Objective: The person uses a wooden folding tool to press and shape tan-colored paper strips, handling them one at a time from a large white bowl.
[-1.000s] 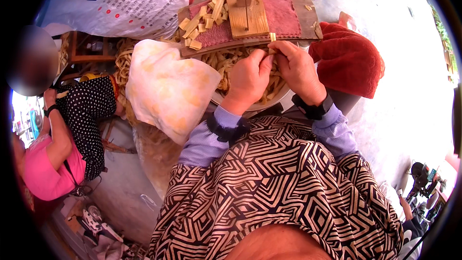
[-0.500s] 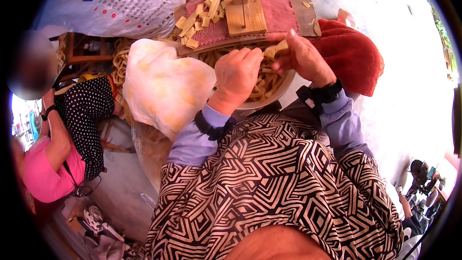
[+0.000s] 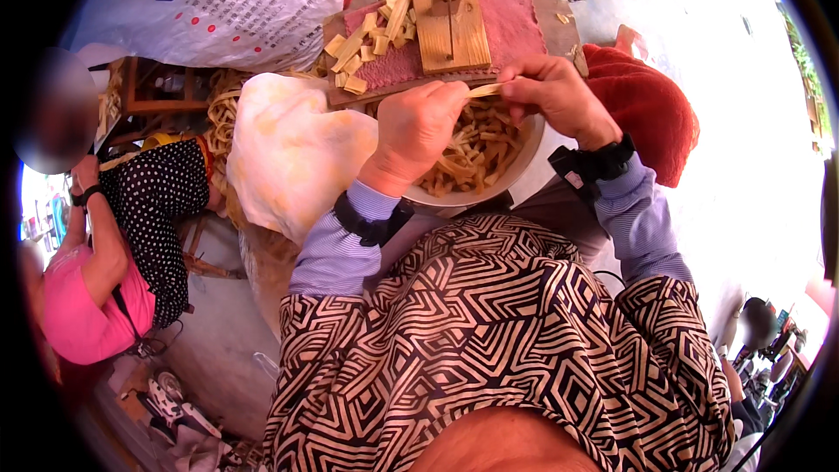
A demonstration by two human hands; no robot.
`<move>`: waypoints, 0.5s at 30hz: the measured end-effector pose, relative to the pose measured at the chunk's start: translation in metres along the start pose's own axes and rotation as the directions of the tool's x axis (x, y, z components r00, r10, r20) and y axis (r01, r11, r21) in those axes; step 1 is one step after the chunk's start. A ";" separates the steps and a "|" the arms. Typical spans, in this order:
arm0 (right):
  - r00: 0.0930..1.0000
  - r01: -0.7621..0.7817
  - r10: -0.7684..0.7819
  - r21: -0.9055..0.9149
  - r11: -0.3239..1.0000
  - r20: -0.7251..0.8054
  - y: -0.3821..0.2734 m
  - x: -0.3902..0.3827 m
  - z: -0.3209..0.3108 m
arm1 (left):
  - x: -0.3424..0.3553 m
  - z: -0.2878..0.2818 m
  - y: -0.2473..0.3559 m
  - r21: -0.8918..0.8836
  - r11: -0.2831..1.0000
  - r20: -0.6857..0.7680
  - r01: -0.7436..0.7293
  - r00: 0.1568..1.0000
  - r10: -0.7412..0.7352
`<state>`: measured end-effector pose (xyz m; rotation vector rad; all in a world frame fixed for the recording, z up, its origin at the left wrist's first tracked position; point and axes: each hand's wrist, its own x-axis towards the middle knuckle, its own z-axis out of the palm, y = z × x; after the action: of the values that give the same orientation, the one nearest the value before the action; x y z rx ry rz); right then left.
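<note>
A thin pale yellow strip point(image 3: 486, 90) is stretched between my two hands, above a white basin point(image 3: 527, 160). My left hand point(image 3: 415, 133) is closed on the strip's left end, its back turned up. At the other end my right hand point(image 3: 559, 103) pinches it between thumb and fingers. Many similar strips point(image 3: 468, 155) lie curled in the basin. Just beyond my hands a wooden board point(image 3: 559, 28) bears a pink cloth point(image 3: 507, 17), a wooden block point(image 3: 476, 44) with a dark line along it, and short cut yellow pieces point(image 3: 351, 67).
A stained white cloth point(image 3: 297, 153) lies left of the basin, and a dark red towel point(image 3: 642, 114) to the right. A large printed sack point(image 3: 236, 13) stands far left. Another person in a pink top point(image 3: 96, 306) sits at the left, near more strips.
The strip, bunched near my right hand before, now runs straight between both hands. My right hand has turned and closed from spread fingers to a pinch; my left shifted slightly left.
</note>
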<state>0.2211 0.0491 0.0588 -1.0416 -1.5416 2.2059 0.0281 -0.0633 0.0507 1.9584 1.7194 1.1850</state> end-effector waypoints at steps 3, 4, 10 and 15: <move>0.991 0.116 -0.120 -0.066 0.991 -0.061 -0.012 0.001 0.001 | 0.001 -0.007 -0.007 -0.133 0.985 0.046 0.108 0.994 -0.103; 0.988 0.139 -0.140 -0.026 0.990 -0.061 -0.012 0.004 0.002 | 0.002 -0.010 -0.009 -0.161 0.976 0.071 0.149 0.988 -0.140; 0.930 0.257 -0.290 -0.165 0.952 -0.227 -0.005 0.048 0.011 | 0.032 -0.012 -0.052 -0.478 0.774 0.192 0.416 0.909 -0.369; 0.894 0.252 -0.352 -0.341 0.906 -0.276 -0.007 0.066 0.010 | 0.048 -0.004 -0.069 -0.515 0.709 0.185 0.482 0.870 -0.457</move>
<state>0.1657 0.0831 0.0401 -1.0941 -1.7669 1.5297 -0.0247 -0.0024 0.0252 1.1039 1.4965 1.2379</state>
